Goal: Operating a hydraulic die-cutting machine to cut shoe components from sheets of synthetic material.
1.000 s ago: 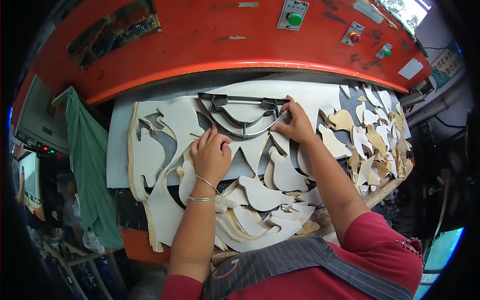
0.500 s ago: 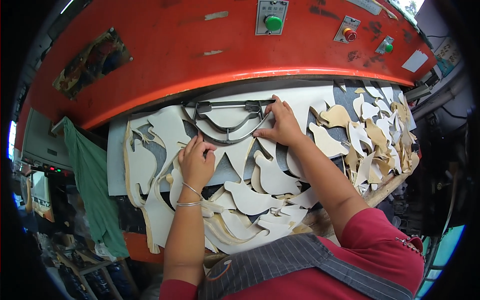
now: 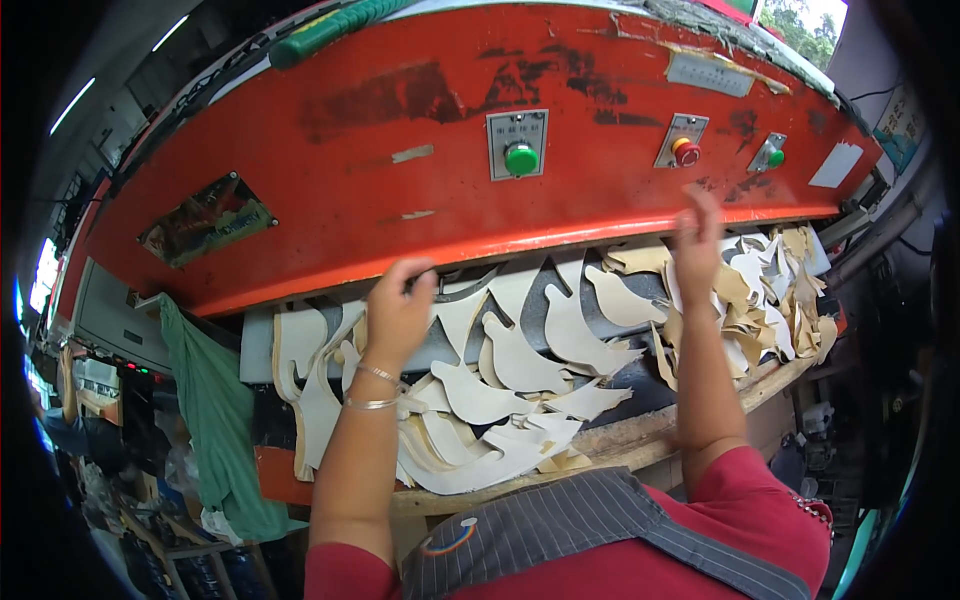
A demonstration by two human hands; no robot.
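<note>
My left hand (image 3: 396, 312) hovers over the left part of the cut sheets, just in front of the red machine beam (image 3: 330, 250). Its fingers are loosely curled and nothing shows in them. My right hand (image 3: 700, 245) is raised before the beam, fingers stretched up and somewhat blurred, below the red push button (image 3: 686, 152). A dark curved metal cutting die (image 3: 467, 291) shows only as a thin edge right of my left hand; the beam hides the rest. Around it lie pale curved cut pieces (image 3: 520, 360) and leftover sheet (image 3: 318, 425).
Two green buttons, a large one (image 3: 521, 158) and a smaller one (image 3: 775, 158), sit on the beam. Scraps (image 3: 745, 310) are heaped at the right, above the worn table edge (image 3: 640, 437). Green cloth (image 3: 205, 410) hangs at the left. A green-handled tool (image 3: 335, 30) lies on top.
Both hands have let go of the cutting die; the right has risen toward the buttons. The view has tilted up, and the beam now covers most of the die.
</note>
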